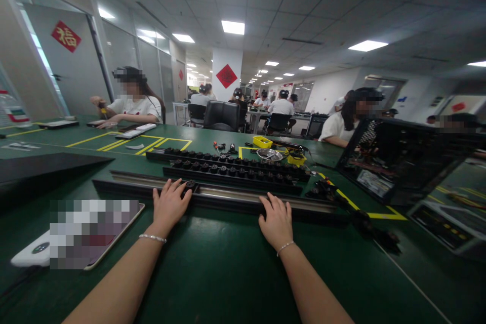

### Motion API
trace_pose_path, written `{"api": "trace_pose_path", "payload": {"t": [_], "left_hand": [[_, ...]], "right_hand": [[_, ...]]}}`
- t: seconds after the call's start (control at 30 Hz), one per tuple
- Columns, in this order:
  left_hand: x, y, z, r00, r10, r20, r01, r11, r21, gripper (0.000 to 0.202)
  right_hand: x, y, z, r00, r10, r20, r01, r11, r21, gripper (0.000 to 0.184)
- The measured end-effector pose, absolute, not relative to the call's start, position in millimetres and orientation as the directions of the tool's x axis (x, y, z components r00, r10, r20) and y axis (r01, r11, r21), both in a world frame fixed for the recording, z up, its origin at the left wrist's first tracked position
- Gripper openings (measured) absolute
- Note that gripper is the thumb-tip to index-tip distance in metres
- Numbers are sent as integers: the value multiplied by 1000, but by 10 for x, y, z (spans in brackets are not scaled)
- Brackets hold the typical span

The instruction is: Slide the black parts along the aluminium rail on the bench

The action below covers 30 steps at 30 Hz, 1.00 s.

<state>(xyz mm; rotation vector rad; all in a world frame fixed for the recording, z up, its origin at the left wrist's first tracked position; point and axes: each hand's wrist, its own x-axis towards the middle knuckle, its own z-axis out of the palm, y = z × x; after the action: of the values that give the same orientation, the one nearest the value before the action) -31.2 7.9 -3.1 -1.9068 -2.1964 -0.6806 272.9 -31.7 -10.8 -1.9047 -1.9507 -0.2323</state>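
While the left hand (170, 205) rests on the near rail (228, 194), grip spread beside a black knob (191, 185), the right hand (277, 218) touches that rail farther right, its grip also spread; the rail lies on the tabletop (224, 268), before two knobbed rails (228, 179).
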Motion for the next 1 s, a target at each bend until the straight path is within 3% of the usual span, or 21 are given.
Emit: {"api": "trace_pose_path", "payload": {"t": [1.0], "left_hand": [[-263,83,-45,-111,906,408,976,22,218,45]], "right_hand": [[2730,-307,-114,10,919,394,988,52,-147,52]]}}
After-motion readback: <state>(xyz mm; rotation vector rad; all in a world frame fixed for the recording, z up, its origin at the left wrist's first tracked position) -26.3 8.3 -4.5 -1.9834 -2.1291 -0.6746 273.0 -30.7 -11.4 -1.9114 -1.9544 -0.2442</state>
